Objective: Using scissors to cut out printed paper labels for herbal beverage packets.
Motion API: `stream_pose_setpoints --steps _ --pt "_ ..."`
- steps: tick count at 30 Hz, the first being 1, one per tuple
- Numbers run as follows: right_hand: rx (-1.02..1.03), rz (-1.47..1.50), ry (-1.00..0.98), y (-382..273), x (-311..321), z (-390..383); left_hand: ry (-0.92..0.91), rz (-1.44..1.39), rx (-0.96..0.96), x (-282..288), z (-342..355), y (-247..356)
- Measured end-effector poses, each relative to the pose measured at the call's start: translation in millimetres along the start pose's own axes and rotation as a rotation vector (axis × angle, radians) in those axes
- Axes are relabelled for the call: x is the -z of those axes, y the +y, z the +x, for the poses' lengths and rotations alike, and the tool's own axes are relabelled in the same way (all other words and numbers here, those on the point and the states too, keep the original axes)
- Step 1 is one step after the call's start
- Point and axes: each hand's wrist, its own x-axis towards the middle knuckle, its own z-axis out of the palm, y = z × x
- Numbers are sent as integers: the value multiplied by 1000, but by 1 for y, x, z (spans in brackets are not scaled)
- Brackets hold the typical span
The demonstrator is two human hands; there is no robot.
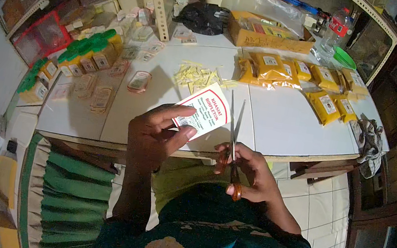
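Label [212, 110], held up over near side of white table [286, 131], is pinched b/w thumb & fingers of L hand [156, 125]; grip hides a corner, so can't tell its long axis. Just R of label: scissors [234, 148], blades slightly apart, long axis pointing away from person, handles in R hand [256, 173], fingers curled round 'em. Label's free edge faces blades; R hand's nearer it. Contact: can't tell. Beyond label: pale strips [197, 75]; farther R, yellow packs [273, 69].

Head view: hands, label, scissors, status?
Left hand: grip on white label. Right hand: grip on open scissors. Pale strips piled beyond; nothing seen between label and scissors.
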Motion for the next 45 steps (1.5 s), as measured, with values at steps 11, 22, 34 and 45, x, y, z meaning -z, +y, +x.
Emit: stream_pose_setpoints --steps 11,22,34,45 --pt "9 -105 -57 -13 -9 1 -20 2 -43 -1 -8 1" --pt "13 -88 -28 -11 -9 0 -65 -29 -135 -3 -8 -3" --pt "-1 -103 -47 -15 -11 1 -112 -44 -201 0 -7 -6" --pt "12 -107 -62 -13 -9 1 -102 -25 -158 -1 -8 -1"
